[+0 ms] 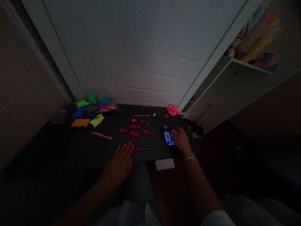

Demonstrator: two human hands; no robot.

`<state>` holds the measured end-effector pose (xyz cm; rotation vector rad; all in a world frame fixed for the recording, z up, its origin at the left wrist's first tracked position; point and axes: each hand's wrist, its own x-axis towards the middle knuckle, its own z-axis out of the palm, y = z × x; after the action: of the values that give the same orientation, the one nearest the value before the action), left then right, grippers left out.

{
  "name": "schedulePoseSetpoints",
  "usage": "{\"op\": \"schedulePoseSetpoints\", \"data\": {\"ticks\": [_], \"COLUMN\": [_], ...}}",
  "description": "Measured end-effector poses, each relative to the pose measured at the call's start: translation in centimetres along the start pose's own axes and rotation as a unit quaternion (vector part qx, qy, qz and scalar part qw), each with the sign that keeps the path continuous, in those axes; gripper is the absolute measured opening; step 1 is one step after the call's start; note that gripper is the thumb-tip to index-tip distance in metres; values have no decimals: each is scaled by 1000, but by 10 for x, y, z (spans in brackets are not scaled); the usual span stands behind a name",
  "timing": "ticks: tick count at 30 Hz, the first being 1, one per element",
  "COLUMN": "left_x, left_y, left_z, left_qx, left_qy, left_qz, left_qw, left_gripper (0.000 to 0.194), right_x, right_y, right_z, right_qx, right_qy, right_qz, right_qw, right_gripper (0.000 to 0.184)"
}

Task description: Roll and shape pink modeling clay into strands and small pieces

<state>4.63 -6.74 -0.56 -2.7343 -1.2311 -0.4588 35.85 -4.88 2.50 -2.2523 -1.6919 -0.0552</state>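
My left hand (pixel 119 163) lies flat on the near edge of a low dark table (pixel 94 150), fingers stretched out, holding nothing. Just right of its fingertips lies a thin red stick (pixel 142 149). My right hand (pixel 181 140) rests on the table beside a lit phone (pixel 168 135), fingers spread and touching the phone's right edge. Several small red clay pieces (pixel 134 130) are scattered in the table's middle. A pink modelling tool (pixel 102 135) lies to the left.
Several coloured clay bags (pixel 88 111) are heaped at the table's far left. A pink clay flower (pixel 173 110) sits at the far right corner. A white door (pixel 141 56) stands behind, and a white shelf unit (pixel 235 91) to the right. The room is dim.
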Motion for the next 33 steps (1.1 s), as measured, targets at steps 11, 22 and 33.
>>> {"op": "schedulePoseSetpoints", "data": {"ticks": [11, 22, 33], "left_x": [0, -8, 10], "left_y": [-2, 5, 1], "left_z": [3, -3, 3], "left_qx": [8, 6, 17], "left_qy": [-14, -31, -43], "left_qz": [-1, -13, -16], "left_qw": [1000, 999, 999], "left_gripper": [48, 48, 49], "right_x": [-30, -113, -98], "right_y": [-29, -132, -145], "right_z": [-6, 21, 29], "right_qx": [34, 89, 71], "right_qy": [112, -16, -71], "right_qz": [-23, -197, -190], "right_qw": [993, 976, 977], "right_gripper": [42, 42, 48]}}
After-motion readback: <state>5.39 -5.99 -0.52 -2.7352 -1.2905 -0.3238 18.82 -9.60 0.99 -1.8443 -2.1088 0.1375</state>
